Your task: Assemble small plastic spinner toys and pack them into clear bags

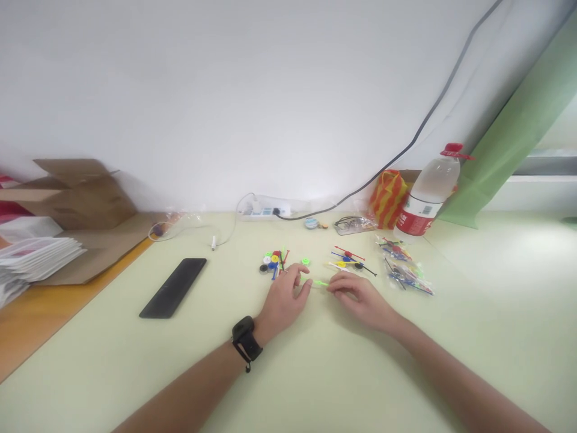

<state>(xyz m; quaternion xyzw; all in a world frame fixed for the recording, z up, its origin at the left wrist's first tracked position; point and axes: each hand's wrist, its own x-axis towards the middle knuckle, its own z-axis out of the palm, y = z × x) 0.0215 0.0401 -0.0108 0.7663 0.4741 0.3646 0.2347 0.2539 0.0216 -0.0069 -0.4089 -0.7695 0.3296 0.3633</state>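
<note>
My right hand [360,299] pinches one end of a thin bright-green plastic arrow stick [321,282] just above the table. The stick's other end points at the thumb of my left hand [283,300]; whether they touch I cannot tell. My left hand has its thumb and forefinger apart, and a black watch [244,337] is on that wrist. Just beyond my left fingers lies a small green disc [305,261]. A pile of coloured discs and sticks [273,261] is to its left. Past my right hand lie several sticks fitted with discs [347,258] in red, blue, yellow and white.
Clear bags of coloured pieces [408,273] lie at right, before a large water bottle [426,198] and a striped bag [387,198]. A power strip [264,210] sits by the wall. At left are a black phone-like slab [174,288], white packets [40,258] and a cardboard box [85,195].
</note>
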